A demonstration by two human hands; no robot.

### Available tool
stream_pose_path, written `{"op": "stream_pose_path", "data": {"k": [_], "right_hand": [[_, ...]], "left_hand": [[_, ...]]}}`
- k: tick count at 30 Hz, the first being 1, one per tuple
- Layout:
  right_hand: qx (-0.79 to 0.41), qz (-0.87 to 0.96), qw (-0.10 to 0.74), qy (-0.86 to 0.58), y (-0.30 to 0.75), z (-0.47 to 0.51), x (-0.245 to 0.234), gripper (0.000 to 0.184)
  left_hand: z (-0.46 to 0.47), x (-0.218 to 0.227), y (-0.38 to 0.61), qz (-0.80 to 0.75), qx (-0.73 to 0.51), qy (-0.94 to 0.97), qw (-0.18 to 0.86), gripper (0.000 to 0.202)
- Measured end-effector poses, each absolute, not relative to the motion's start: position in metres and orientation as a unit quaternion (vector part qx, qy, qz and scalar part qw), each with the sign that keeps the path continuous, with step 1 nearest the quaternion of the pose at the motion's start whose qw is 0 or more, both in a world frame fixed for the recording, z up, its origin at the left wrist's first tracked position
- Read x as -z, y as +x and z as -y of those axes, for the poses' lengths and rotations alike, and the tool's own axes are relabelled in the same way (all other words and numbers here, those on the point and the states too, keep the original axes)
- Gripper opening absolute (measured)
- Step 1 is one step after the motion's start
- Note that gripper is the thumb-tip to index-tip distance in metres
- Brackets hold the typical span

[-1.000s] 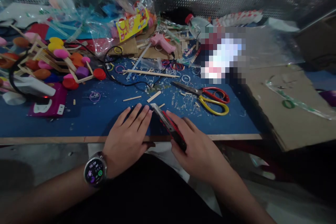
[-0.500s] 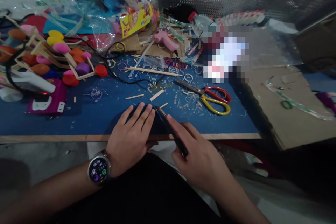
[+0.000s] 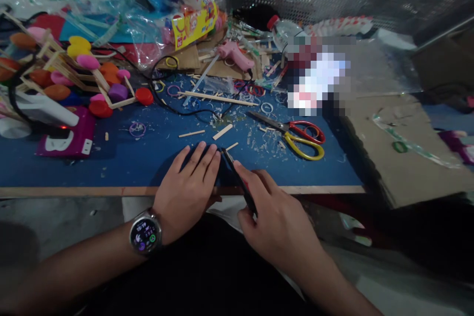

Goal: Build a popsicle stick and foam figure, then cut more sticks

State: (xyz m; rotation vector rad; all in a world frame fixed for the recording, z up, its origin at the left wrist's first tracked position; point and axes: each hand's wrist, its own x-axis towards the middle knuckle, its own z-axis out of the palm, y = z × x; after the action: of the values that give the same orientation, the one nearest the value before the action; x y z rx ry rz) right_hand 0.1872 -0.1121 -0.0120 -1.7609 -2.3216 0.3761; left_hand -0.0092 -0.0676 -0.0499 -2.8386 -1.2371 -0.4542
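My left hand lies palm down at the table's near edge, its fingers stretched flat; whatever is under the palm is hidden. A watch is on that wrist. My right hand is closed around a black utility knife. The knife's tip rests by my left fingertips, at a thin wooden stick that shows partly beyond it. Two short cut wooden pieces, a wider strip and a thinner stick, lie just past my fingers on the blue table.
Scissors with red and yellow handles lie to the right. Behind are a pink glue gun with its cord, a long stick and shavings. A purple power socket and a colourful stick model stand left; cardboard lies right.
The knife and my right hand have shifted very slightly, with the blade tip still at the stick. My left hand stays flat in place. The whole view has moved a little.
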Motion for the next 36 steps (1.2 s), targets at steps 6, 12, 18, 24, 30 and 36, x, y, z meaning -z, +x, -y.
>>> {"op": "stream_pose_path", "data": {"k": [6, 12, 18, 24, 30, 36], "right_hand": [[-0.163, 0.775, 0.109, -0.6, 0.181, 0.108, 0.011, 0.064], [-0.114, 0.778, 0.136, -0.603, 0.181, 0.109, 0.015, 0.045], [-0.094, 0.773, 0.13, -0.614, 0.182, 0.115, 0.016, 0.046], [-0.086, 0.776, 0.134, -0.61, 0.182, 0.119, 0.016, 0.044], [-0.063, 0.781, 0.128, -0.608, 0.18, 0.118, 0.019, 0.047], [-0.054, 0.788, 0.125, -0.601, 0.179, 0.11, 0.019, 0.046]], "left_hand": [[0.068, 0.049, -0.008, 0.399, 0.129, -0.907, 0.035, 0.053], [0.071, 0.052, -0.003, 0.405, 0.13, -0.903, 0.066, 0.049], [0.072, 0.056, 0.0, 0.411, 0.147, -0.898, 0.053, 0.048], [0.072, 0.056, 0.0, 0.405, 0.148, -0.9, 0.068, 0.047], [0.07, 0.056, -0.003, 0.396, 0.137, -0.902, 0.103, 0.047], [0.071, 0.058, -0.003, 0.405, 0.143, -0.898, 0.098, 0.048]]}}
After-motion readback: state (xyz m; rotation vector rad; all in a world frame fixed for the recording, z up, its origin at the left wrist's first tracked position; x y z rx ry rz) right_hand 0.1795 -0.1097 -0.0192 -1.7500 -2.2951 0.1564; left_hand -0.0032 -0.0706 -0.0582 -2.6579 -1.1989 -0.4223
